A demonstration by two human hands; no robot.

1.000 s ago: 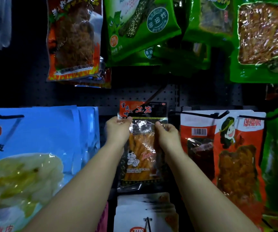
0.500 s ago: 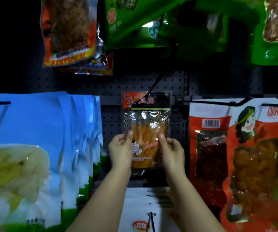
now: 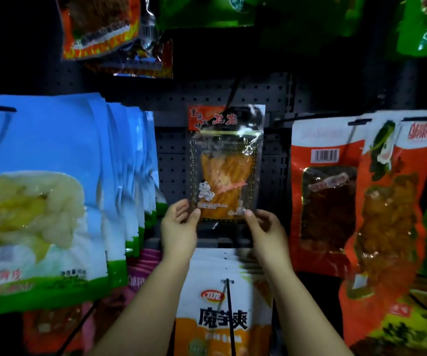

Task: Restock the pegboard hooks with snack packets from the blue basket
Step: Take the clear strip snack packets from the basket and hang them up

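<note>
Left hand (image 3: 179, 227) and right hand (image 3: 266, 231) fingers pinch the clear snack packet (image 3: 224, 165) by its lower corners; the peg hook (image 3: 233, 92) is hard to make out.

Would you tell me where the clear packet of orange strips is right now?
In the head view the clear packet hangs mid-pegboard between the blue packets and red packets, its bottom corners pinched by left hand and right hand.

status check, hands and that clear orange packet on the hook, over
Left hand and right hand pinch the clear orange packet by its bottom corners. Packet's top at the hook. Nothing in the way.
</note>
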